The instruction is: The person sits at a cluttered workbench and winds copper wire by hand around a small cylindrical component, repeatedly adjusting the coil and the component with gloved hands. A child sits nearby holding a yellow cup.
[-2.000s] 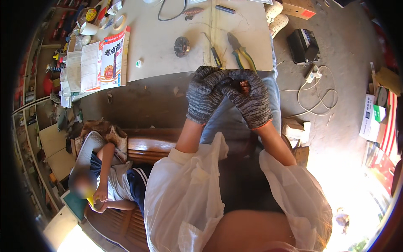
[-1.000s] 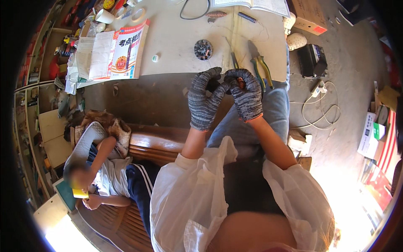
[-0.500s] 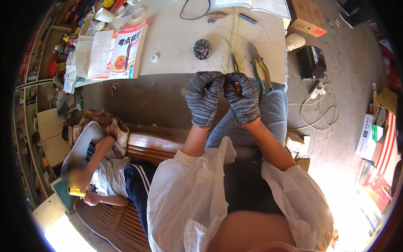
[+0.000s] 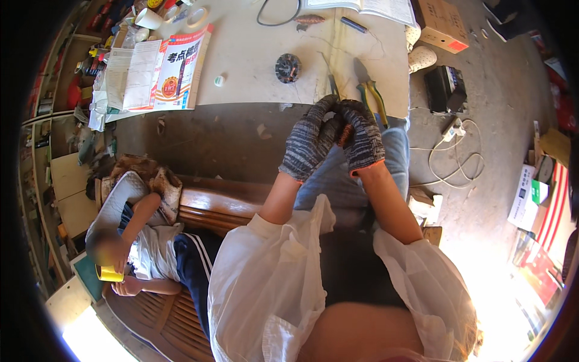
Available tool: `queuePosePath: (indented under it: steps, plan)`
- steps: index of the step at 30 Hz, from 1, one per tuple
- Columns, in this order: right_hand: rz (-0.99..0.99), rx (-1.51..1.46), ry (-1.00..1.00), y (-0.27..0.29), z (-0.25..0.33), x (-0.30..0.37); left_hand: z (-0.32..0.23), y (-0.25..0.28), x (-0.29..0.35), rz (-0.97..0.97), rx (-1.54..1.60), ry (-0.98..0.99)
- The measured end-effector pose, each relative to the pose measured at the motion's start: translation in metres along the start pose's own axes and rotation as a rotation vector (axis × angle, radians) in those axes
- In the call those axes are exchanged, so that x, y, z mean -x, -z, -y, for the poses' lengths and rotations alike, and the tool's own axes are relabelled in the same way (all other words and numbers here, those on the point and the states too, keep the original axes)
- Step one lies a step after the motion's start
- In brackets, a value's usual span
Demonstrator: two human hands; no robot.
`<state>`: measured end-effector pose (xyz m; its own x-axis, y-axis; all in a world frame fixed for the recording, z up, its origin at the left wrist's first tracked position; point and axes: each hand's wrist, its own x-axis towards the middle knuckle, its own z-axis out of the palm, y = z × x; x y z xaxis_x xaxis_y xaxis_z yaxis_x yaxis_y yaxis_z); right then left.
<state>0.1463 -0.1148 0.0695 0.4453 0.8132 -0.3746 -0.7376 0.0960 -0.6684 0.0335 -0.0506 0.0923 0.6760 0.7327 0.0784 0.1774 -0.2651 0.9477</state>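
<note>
Both my hands wear dark grey striped knitted gloves and meet just past the table's near edge. My left hand (image 4: 310, 140) is closed, its fingertips pinched close against the right hand's; what they hold is hidden. My right hand (image 4: 362, 137) is curled around a copper-coloured bundle of wire (image 4: 345, 135), mostly covered by the glove. Just beyond the fingertips a thin screwdriver (image 4: 331, 78) lies on the table. Pliers (image 4: 372, 90) with yellow-green handles rest to its right. Farther left is a round dark motor core (image 4: 288, 68) with copper windings.
The pale table (image 4: 247, 66) carries books (image 4: 181, 69) at left, a small round white cap (image 4: 219, 80), a black cable loop and an open book. A person (image 4: 151, 247) lies on the wooden bench (image 4: 217, 202) to my left. At right, a white cord (image 4: 455, 172) lies on the floor.
My hands have shifted slightly right and turned, the left fingers now reaching forward and overlapping the right. The copper-coloured wire stays in my right hand.
</note>
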Motion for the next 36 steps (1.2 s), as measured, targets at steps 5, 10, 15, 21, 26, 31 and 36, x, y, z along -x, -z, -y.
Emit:
queuePosePath:
  steps: [5, 10, 15, 21, 26, 31, 36]
  plan:
    - [-0.073, -0.045, 0.008, 0.004, -0.007, -0.002, -0.009, -0.002, -0.003, -0.068, -0.123, -0.01]
    - [-0.092, -0.382, -0.114, 0.016, 0.004, -0.019, 0.007, 0.002, -0.011, -0.111, -0.375, -0.144]
    - [0.081, -0.64, -0.012, -0.004, 0.013, -0.005, 0.013, -0.002, -0.005, -0.143, -0.347, -0.1]
    - [0.118, -0.185, 0.243, -0.014, 0.002, 0.001, 0.016, -0.005, -0.007, -0.161, -0.339, -0.103]
    - [0.085, 0.512, 0.588, -0.004, -0.006, -0.004, 0.034, 0.0, -0.002, -0.081, -0.103, -0.048]
    - [0.044, 0.926, 0.567, -0.007, 0.004, 0.004, 0.025, -0.002, 0.0, -0.112, -0.25, -0.102]
    - [0.042, 0.652, 0.191, -0.009, 0.021, 0.002, 0.019, -0.002, -0.003, -0.143, -0.207, -0.092]
